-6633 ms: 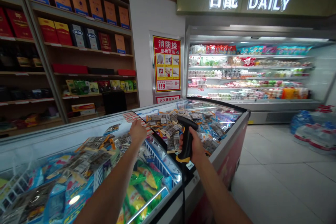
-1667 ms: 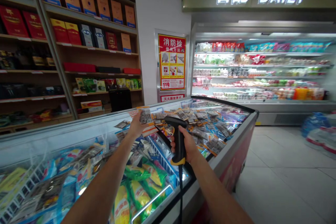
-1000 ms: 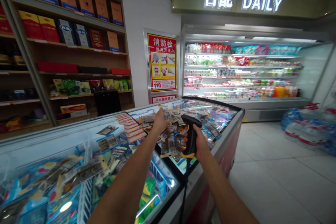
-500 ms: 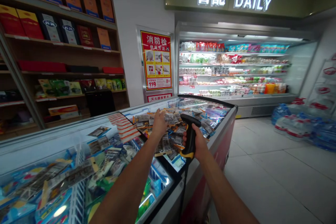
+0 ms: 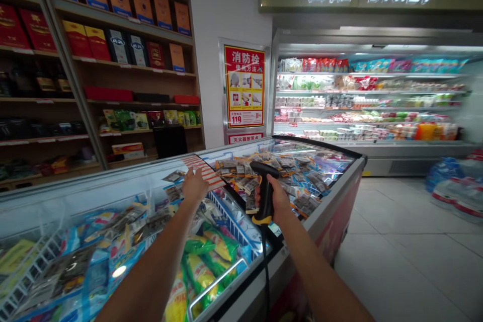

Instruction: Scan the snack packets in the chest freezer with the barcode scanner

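Over the glass-topped freezer (image 5: 323, 207), right hand (image 5: 279, 202) wraps a black pistol-shaped scanner (image 5: 264, 188); left hand (image 5: 194, 186) hovers spread, empty, above crinkly packets (image 5: 172, 193).

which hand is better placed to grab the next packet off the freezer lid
Left, probably. The left hand is free and hovers right by the small packets, while the right hand is closed around the black scanner.

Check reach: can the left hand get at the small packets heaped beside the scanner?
Probably yes. The left hand hovers low over the chest freezer, seemingly empty, and the packets lie heaped just to its right, nothing between. The right hand grips the barcode scanner beside the heap, not across the way.
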`<state>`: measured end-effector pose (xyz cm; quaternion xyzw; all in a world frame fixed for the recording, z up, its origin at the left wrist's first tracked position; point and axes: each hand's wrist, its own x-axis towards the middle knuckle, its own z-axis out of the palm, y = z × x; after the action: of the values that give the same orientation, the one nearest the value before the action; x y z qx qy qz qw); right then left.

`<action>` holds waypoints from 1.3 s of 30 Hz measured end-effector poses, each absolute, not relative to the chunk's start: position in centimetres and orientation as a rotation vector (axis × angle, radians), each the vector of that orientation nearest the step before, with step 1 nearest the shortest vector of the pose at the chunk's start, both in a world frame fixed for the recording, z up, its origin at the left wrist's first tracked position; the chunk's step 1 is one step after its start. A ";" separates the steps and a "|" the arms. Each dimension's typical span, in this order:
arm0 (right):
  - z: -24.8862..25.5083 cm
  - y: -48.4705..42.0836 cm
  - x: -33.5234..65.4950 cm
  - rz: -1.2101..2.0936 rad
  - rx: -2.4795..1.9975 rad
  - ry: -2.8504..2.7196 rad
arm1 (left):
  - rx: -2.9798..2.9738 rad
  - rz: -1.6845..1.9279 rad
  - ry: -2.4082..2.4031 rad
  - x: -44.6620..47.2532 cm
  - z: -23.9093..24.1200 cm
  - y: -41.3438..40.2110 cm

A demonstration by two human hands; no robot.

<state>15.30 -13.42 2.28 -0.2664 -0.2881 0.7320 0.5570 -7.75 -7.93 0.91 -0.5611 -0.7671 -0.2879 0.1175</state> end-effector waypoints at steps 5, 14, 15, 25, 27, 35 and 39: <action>2.6 -13.9 13.4 1.793 -0.649 -0.714 | -1.493 -0.742 -2.376 -10.5 1.1 -9.8; 2.5 -14.4 10.1 1.905 -0.728 -0.875 | -1.452 -0.491 -2.727 -13.2 0.9 -11.8; 2.5 -14.4 9.9 1.911 -0.727 -0.886 | -1.472 -0.491 -2.711 -13.3 0.8 -11.8; 2.2 -14.3 9.8 1.895 -0.748 -0.845 | -1.579 -0.918 -2.568 -13.6 0.2 -10.3; 2.1 -14.4 10.0 1.904 -0.748 -0.838 | -1.564 -1.087 -2.617 -13.7 0.4 -10.0; 2.4 -14.8 10.4 1.960 -0.682 -0.867 | -1.542 -1.587 -2.299 -12.0 0.4 -9.3; 2.5 -14.8 10.8 1.979 -0.641 -0.864 | -1.617 -1.589 -2.147 -11.2 0.2 -8.3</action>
<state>10.84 -14.83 2.52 -0.2571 -0.3465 0.7931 0.4300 -11.15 -8.33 0.20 -0.5179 -0.6877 -0.5087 0.0095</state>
